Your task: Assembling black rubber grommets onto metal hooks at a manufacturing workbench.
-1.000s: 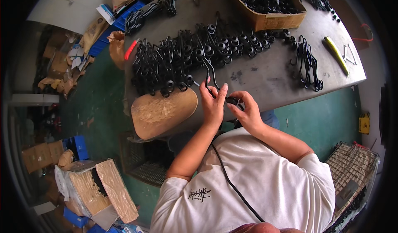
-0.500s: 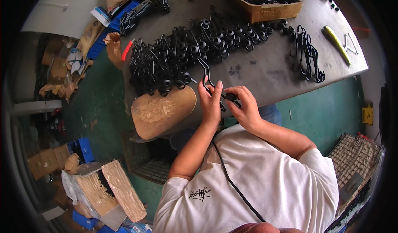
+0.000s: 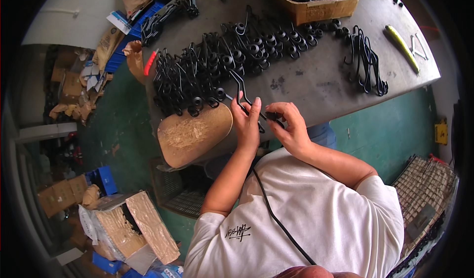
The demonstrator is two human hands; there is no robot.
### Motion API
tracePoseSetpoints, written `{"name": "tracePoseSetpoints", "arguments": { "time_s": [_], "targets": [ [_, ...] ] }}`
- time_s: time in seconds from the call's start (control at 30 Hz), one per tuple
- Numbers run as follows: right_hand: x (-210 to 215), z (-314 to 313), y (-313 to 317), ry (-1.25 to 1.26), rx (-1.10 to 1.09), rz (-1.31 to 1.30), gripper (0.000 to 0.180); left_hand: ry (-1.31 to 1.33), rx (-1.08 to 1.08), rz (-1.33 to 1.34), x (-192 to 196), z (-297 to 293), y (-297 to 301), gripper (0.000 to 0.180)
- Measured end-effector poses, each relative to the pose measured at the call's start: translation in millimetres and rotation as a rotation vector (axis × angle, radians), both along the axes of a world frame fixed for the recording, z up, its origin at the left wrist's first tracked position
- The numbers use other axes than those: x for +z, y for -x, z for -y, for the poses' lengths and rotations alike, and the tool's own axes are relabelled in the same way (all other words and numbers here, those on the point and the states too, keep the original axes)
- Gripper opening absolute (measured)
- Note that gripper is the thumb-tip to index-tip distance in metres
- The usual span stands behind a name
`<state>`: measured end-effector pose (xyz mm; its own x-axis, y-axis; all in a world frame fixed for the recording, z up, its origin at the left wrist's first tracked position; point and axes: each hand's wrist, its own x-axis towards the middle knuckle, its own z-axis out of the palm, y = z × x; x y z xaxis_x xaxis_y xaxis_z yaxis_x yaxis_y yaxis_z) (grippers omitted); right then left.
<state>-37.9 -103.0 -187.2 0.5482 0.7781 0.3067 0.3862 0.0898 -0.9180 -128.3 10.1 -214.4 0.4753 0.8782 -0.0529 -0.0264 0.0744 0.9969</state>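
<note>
At the frame's centre, the left hand (image 3: 247,127), partly closed, grips a black bent wire (image 3: 241,86), slightly further left than a second ago, while the right hand (image 3: 295,132) pinches a small black piece (image 3: 273,115), its earlier rounded outline now looking narrower.

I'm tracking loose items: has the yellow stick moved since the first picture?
No: against the table, the yellow stick lies in the same place; the whole view shifted slightly.
</note>
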Motion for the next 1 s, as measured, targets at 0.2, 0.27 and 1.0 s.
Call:
{"name": "tracePoseSetpoints", "arguments": {
  "time_s": [0.2, 0.27, 1.0],
  "targets": [
    [-4.7, -1.6, 4.3, -0.12, -0.014, -0.209, 0.035, 0.021, 0.0, -0.017, 1.2, 5.5, -2.7, 0.061],
    [-11.0, -1.5, 5.6, -0.091, -0.053, -0.203, 0.033, 0.013, -0.006, -0.023, 2.3, 6.5, -3.1, 0.061],
    [-6.1, 1.0, -1.7, 0.156, 0.003, -0.354, 0.028, 0.068, 0.001, -0.043, 15.5, 2.9, -3.9, 0.059]
  ]
}}
